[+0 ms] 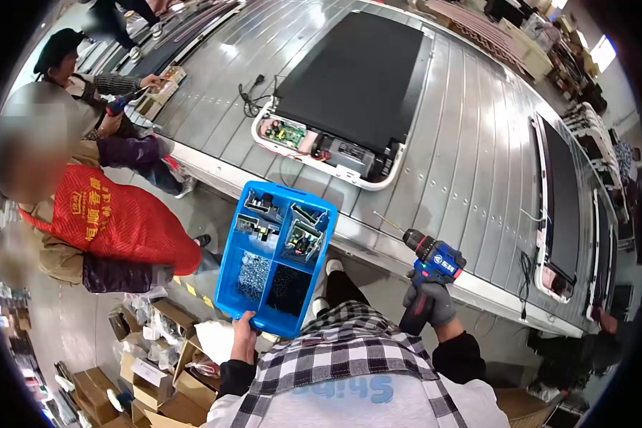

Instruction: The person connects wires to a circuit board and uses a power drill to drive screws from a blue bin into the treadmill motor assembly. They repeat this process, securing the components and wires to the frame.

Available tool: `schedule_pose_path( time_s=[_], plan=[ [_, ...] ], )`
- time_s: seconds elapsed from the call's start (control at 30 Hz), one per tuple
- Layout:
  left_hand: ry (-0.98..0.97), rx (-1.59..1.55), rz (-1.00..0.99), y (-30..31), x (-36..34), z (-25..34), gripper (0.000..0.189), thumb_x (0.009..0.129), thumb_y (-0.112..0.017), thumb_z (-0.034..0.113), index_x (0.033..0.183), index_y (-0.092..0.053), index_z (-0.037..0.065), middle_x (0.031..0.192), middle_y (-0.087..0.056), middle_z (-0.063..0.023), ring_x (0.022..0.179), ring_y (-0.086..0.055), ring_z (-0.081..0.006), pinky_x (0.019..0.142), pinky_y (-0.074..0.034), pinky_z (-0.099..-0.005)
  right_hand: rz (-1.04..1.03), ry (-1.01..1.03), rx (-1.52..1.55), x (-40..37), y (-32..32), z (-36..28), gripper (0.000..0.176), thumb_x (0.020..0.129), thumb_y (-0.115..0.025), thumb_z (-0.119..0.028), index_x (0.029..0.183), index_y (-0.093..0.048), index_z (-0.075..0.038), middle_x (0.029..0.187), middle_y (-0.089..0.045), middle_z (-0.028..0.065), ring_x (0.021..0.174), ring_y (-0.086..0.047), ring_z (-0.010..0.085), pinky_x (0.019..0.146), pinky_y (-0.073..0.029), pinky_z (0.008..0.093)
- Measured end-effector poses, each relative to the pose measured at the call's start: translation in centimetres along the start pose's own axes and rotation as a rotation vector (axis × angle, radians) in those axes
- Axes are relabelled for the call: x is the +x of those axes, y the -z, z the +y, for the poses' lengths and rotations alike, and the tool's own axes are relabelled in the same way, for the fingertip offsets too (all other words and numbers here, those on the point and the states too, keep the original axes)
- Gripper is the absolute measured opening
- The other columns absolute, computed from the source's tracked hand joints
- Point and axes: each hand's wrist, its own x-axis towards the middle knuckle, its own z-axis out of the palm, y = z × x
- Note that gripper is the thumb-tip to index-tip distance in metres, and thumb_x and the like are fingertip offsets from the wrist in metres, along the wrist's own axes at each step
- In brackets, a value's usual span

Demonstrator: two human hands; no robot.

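Tray (228,258) sits near centre, in front of the bench (471,128), left hand (244,335) on its near edge. Screws (253,274) lie in its near-left compartment, brackets (303,239) in the far-right one. Drill (434,262) is right of the tray, in the right hand (429,303), tip over the bench's near edge. Treadmill (349,78) lies on the bench, far centre, cable (251,96) left of it; second treadmill (565,200) far right. Co-worker (114,221) left of the tray. Boxes (157,371) on the floor, near left.
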Motion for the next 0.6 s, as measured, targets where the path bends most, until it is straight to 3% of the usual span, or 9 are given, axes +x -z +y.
schedule_pose_path(
  time_s=[0.1,0.13,0.23,0.27,0.33,0.43,0.57,0.6],
  plan=[
    [-0.003,0.068,-0.081,-0.8,-3.0,-1.9,0.025,0.069,-0.060,0.000,0.092,-0.050,0.004,0.086,-0.055,-0.0036,0.075,-0.053,-0.0171,0.066,-0.045,-0.0318,0.045,-0.014,0.071,-5.2,2.4,1.4,0.051,0.071,-0.060,-0.026,0.113,-0.047,0.000,0.072,-0.055,0.0094,0.065,-0.057,0.0245,0.064,-0.049,0.0366],
    [0.015,0.132,-0.104,-1.4,-4.4,-2.4,0.028,0.071,-0.060,0.005,0.097,-0.051,0.002,0.089,-0.058,-0.0065,0.082,-0.055,-0.0213,0.078,-0.045,-0.0370,0.047,0.014,0.095,-6.8,3.1,1.7,0.051,0.071,-0.060,-0.026,0.113,-0.047,0.000,0.072,-0.055,0.0094,0.065,-0.057,0.0245,0.064,-0.049,0.0367],
    [-0.047,0.177,-0.161,-3.4,-3.8,-7.6,0.027,0.070,-0.060,-0.001,0.095,-0.052,0.003,0.087,-0.058,-0.0062,0.081,-0.055,-0.0215,0.080,-0.045,-0.0376,0.054,0.094,0.175,-9.2,6.6,1.4,0.051,0.072,-0.062,-0.027,0.113,-0.047,0.000,0.072,-0.055,0.0096,0.065,-0.057,0.0249,0.065,-0.049,0.0369],
    [0.005,0.225,-0.155,-4.1,-4.4,-8.3,0.026,0.069,-0.060,-0.001,0.094,-0.053,0.003,0.086,-0.058,-0.0059,0.080,-0.056,-0.0217,0.076,-0.047,-0.0394,0.072,0.107,0.189,-10.9,7.6,1.2,0.051,0.072,-0.062,-0.026,0.114,-0.047,-0.001,0.072,-0.056,0.0096,0.066,-0.058,0.0250,0.065,-0.049,0.0369],
    [0.040,0.304,-0.159,-7.6,-8.3,-8.6,0.013,0.069,-0.063,0.005,0.078,-0.053,0.005,0.074,-0.055,-0.0008,0.067,-0.049,-0.0136,0.064,-0.040,-0.0295,0.085,0.159,0.210,-14.2,10.7,1.2,0.051,0.072,-0.064,-0.025,0.114,-0.047,-0.001,0.073,-0.057,0.0093,0.067,-0.059,0.0247,0.066,-0.050,0.0366],
    [-0.046,0.711,-0.190,-13.5,-12.6,-10.3,0.012,0.069,-0.063,0.005,0.077,-0.054,0.004,0.071,-0.055,-0.0018,0.066,-0.052,-0.0149,0.061,-0.042,-0.0307,0.137,0.198,0.235,-18.5,16.7,-0.1,0.053,0.070,-0.064,-0.024,0.114,-0.046,0.001,0.073,-0.059,0.0096,0.067,-0.060,0.0245,0.066,-0.051,0.0364],
    [0.102,0.360,-0.267,-21.1,-18.9,-15.9,0.015,0.070,-0.062,0.004,0.081,-0.052,0.005,0.076,-0.055,-0.0044,0.067,-0.054,-0.0183,0.062,-0.047,-0.0341,0.209,0.281,0.213,-27.3,25.0,0.6,0.054,0.069,-0.064,-0.024,0.113,-0.048,0.003,0.072,-0.059,0.0116,0.066,-0.061,0.0245,0.064,-0.051,0.0350],
    [0.197,0.361,-0.268,-23.0,-20.1,-17.3,0.029,0.073,-0.058,0.004,0.100,-0.049,0.007,0.087,-0.054,-0.0102,0.075,-0.053,-0.0216,0.071,-0.049,-0.0321,0.258,0.276,0.198,-29.9,26.8,0.4,0.053,0.070,-0.064,-0.022,0.113,-0.048,0.004,0.072,-0.059,0.0127,0.066,-0.061,0.0249,0.064,-0.050,0.0343]
  ],
)
